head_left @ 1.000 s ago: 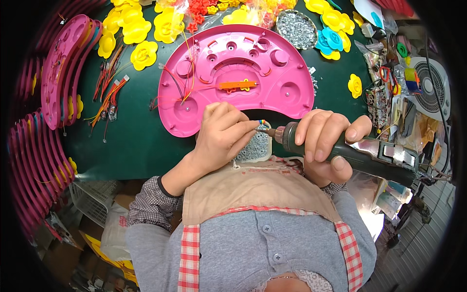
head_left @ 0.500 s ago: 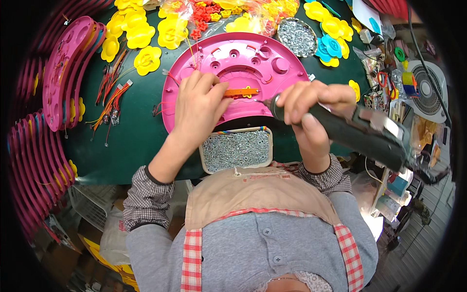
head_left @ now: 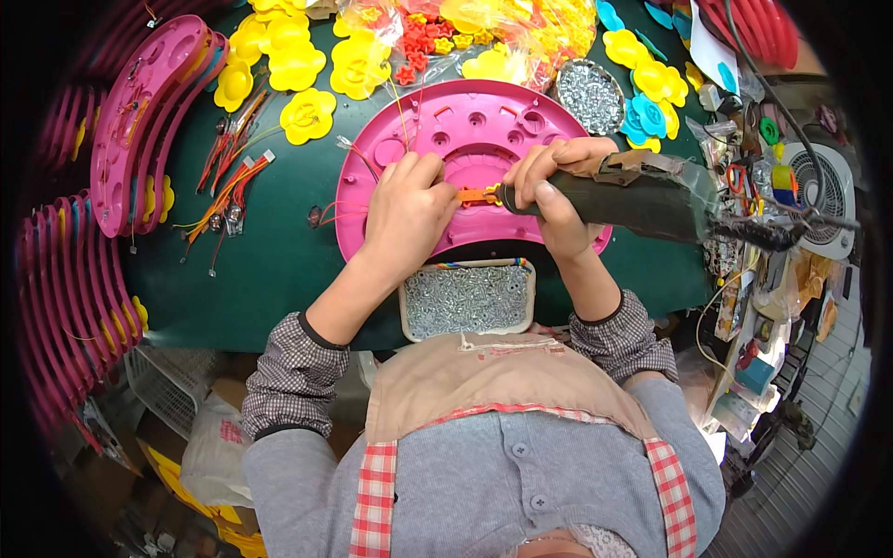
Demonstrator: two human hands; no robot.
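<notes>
With my right hand (head_left: 565, 219) clamped round the black cylindrical power driver (head_left: 651, 209), I should press squarely on the orange strip (head_left: 475, 196) in the pink plastic crescent shell (head_left: 456, 100) at twelve o'clock, left hand (head_left: 406, 203), grip unclear, bracing the strip's nine-o'clock end.

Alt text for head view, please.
A person's right hand holds a dark driver at the right end of an orange strip on a pink panel, left hand by the other end; nearer the person is a tray of metal parts.
</notes>
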